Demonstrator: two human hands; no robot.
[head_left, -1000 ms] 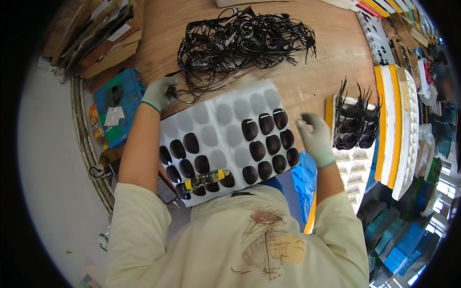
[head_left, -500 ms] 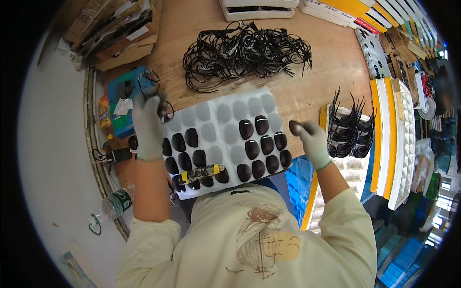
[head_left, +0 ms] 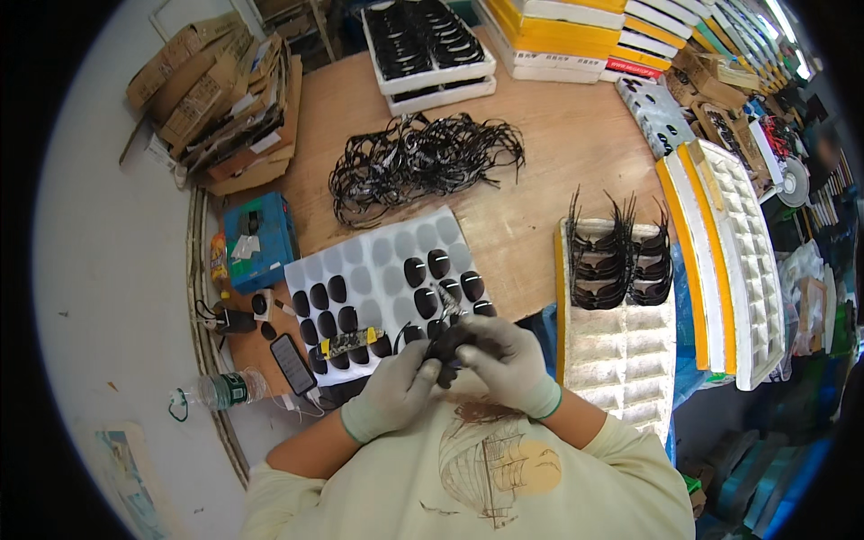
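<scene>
Both my hands wear pale gloves and meet close to my chest. My left hand [head_left: 391, 391] pinches a black glasses frame [head_left: 441, 349] from the left. From the right, my right hand [head_left: 515, 360] closes its fingers on the same frame; the lens it had is not distinguishable in the dark, blurred grip. Just beyond lies a white sheet [head_left: 371, 297] with dark sunglass lenses [head_left: 337, 289] in rows and grey round spots. Across its near left part lies a bar with yellow taped ends [head_left: 351, 342]. Farther off is a tangled heap of black frames [head_left: 423, 166].
At right, a white foam tray [head_left: 616, 346] holds dark glasses [head_left: 621, 265] at its far end. More trays [head_left: 720, 261] stand beyond it. A tray of black frames [head_left: 423, 45] sits at the back. Left are a blue box [head_left: 261, 238], phone [head_left: 293, 364] and bottle [head_left: 225, 390].
My left hand has come from the left with a black frame, and my right hand from the right with a dark lens. They now meet before my chest. The view has shifted.
</scene>
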